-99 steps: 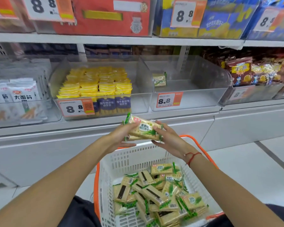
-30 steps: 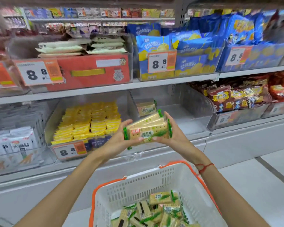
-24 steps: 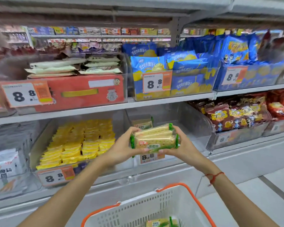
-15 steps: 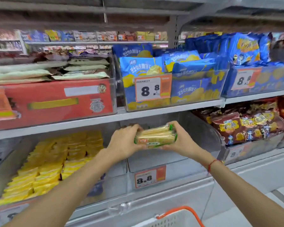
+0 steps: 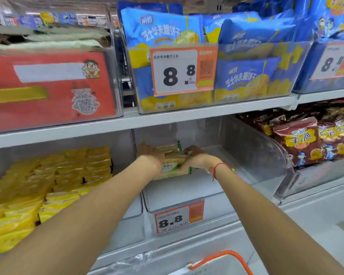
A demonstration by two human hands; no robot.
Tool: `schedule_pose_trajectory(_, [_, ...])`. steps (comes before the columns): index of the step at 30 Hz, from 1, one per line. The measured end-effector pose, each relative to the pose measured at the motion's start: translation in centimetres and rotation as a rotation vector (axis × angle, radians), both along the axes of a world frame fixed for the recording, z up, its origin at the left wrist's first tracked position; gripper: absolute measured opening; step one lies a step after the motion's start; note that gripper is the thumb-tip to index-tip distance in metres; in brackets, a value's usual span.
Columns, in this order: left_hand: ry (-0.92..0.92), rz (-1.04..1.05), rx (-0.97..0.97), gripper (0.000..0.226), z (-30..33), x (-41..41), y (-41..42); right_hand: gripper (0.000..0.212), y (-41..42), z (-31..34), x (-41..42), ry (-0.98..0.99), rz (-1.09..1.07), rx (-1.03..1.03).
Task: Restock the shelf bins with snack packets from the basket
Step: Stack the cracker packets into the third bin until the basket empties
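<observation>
Snack packets (image 5: 172, 163), green-trimmed stack: gripped at left end by left hand (image 5: 154, 155), at right end by right hand (image 5: 195, 158), fingers curled, inside clear middle bin (image 5: 254, 147).

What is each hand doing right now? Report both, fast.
Left hand: grips the stack of cracker packets inside the clear bin.
Right hand: grips the same stack from the other side.
</observation>
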State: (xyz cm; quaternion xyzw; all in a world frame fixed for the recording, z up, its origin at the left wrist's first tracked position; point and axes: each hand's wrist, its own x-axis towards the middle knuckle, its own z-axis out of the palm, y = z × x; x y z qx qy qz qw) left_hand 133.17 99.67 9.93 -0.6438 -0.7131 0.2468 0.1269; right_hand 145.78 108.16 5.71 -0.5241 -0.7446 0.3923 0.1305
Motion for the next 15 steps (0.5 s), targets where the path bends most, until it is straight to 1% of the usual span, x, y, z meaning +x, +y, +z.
schedule_pose_trajectory(3, [0.037, 0.039, -0.036, 0.043, -0.3, -0.3, 0.4, 0.070, -0.2, -1.7, -0.9, 0.036, -0.043, 0.050])
schedule_pose_trajectory(6, [-0.077, 0.016, 0.040, 0.058, -0.3, -0.5, 0.7, 0.076, -0.4, -2.8, -1.3, 0.022, -0.044, 0.132])
schedule_pose_trajectory(8, [-0.155, -0.044, 0.096, 0.056, 0.3, -0.4, 0.5, 0.082, -0.5, -3.0, -1.3, -0.015, -0.022, 0.183])
schedule_pose_trajectory(10, [-0.194, -0.091, 0.078, 0.045, 0.9, -0.6, 0.2, 0.093, -0.5, -2.9, -1.2, -0.036, -0.006, 0.229])
schedule_pose_trajectory(12, [-0.192, -0.106, -0.071, 0.037, 1.1, -0.8, 0.0, 0.099, -0.8, -2.7, -1.1, -0.097, 0.022, 0.321])
schedule_pose_trajectory(14, [-0.145, -0.098, -0.283, 0.043, 0.8, -0.8, 0.0, 0.093, -0.9, -2.6, -1.0, -0.204, 0.083, 0.438])
schedule_pose_trajectory(15, [-0.099, -0.089, -0.356, 0.049, 0.5, -0.8, 0.0, 0.088, -1.0, -2.6, -1.0, -0.259, 0.116, 0.476])
